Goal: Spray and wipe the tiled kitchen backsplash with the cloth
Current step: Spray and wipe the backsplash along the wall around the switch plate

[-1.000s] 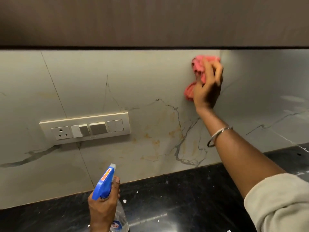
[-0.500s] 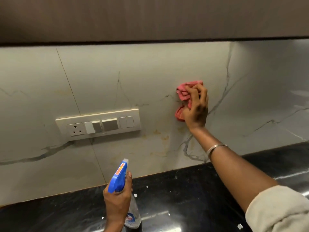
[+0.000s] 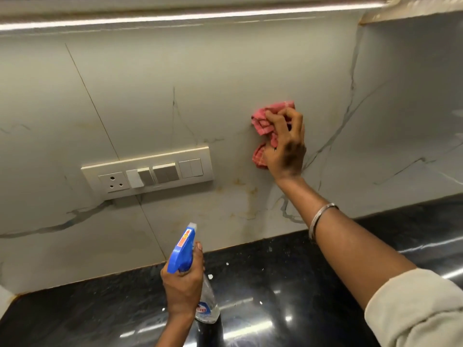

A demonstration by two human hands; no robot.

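My right hand (image 3: 285, 149) presses a bunched red checked cloth (image 3: 265, 121) flat against the pale marble-look backsplash (image 3: 155, 91), right of the switch plate. A metal bangle circles that wrist. Low in the middle, my left hand (image 3: 181, 284) grips a clear spray bottle (image 3: 206, 304) with a blue trigger head (image 3: 182, 251); its nozzle points up toward the wall. Yellowish stains mark the tile (image 3: 240, 194) below the cloth.
A cream switch plate with a socket (image 3: 147, 172) is fixed to the wall left of the cloth. A glossy black stone counter (image 3: 275, 296) with white specks runs along the bottom. A lit strip under the upper cabinet (image 3: 175, 17) spans the top.
My right hand slid the cloth down and to the left across the tile, away from the corner. The view tilted up. The spray bottle stayed in my left hand.
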